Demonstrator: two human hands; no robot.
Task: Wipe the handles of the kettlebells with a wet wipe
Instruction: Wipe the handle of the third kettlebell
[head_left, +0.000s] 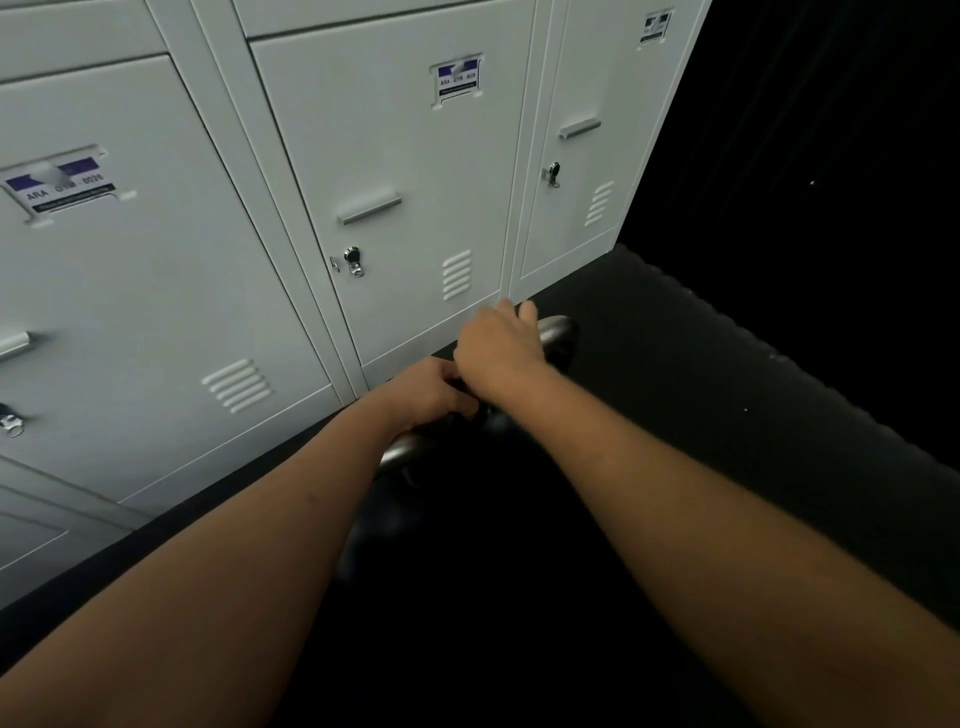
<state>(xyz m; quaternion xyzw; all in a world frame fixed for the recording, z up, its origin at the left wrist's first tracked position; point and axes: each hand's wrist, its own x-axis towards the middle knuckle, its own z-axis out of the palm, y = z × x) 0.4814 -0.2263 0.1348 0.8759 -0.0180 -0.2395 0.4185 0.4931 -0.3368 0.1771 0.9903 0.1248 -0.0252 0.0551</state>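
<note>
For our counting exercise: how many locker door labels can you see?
3: left-door label, middle-door label, right-door label. Cropped doors may carry more.

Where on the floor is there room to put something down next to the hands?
The dark floor right of the right hand, out to its ridged edge, looks bare. It is crowded by the lockers, where the left hand and right hand are on the kettlebell handle. Closer to the camera it is too dark to tell.

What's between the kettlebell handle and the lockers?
Only a narrow strip of dark floor between handle and lockers, per head view.
</note>
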